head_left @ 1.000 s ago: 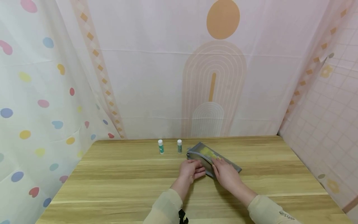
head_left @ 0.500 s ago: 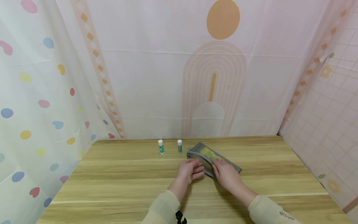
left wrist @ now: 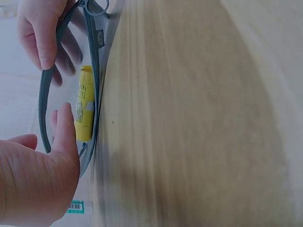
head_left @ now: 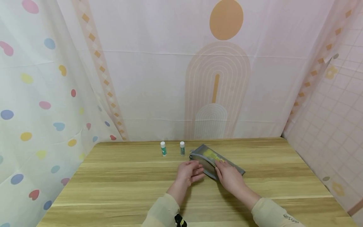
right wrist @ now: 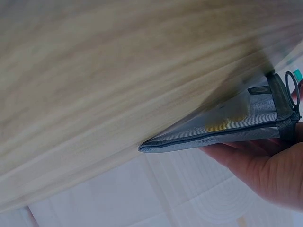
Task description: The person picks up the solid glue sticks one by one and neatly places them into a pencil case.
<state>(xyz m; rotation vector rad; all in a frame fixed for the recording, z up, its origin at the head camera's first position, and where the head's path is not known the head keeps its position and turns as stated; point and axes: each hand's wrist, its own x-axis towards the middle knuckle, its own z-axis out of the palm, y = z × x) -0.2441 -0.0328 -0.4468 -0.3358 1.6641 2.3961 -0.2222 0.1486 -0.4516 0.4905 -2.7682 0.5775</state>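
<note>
A grey mesh zip pouch lies tilted on the table, its mouth spread apart. Inside it shows a yellow glue stick in the left wrist view. My right hand grips the pouch's rim, thumb on one side and fingers on the other; in the right wrist view part of that hand shows behind the pouch. Beside the pouch's left end is my left hand, fingers relaxed and nothing in them. In the left wrist view it overlaps the lower end of the mouth. Yellow shapes show through the mesh in the right wrist view.
Two white-capped glue sticks stand upright behind my left hand: a teal one and a darker green one. The wooden table ends at a patterned curtain, and more curtains hang at both sides.
My left hand has drawn a little to the left, away from the pouch, uncovering more of its mouth. The right hand and the standing glue sticks stay where they were.
</note>
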